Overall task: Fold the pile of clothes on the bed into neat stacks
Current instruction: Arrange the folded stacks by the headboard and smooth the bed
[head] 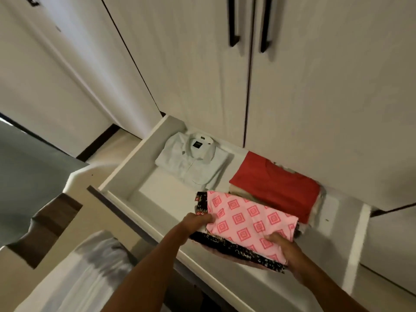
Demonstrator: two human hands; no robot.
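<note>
A folded stack with a pink diamond-patterned cloth (249, 219) on top and a black patterned cloth (238, 249) beneath hangs over the open white drawer (126, 167). My left hand (198, 221) grips the stack's left edge. My right hand (286, 248) grips its near right edge, thumb on top. Inside the drawer lie a folded pale shirt (193, 163) at the back left and a folded red garment (276, 185) on a cream pile at the right.
Tall white wardrobe doors (202, 64) with black handles (234, 23) rise behind the drawer. A grey bed surface (27, 167) lies at the left. White-and-grey cloth (90, 266) shows at the bottom left.
</note>
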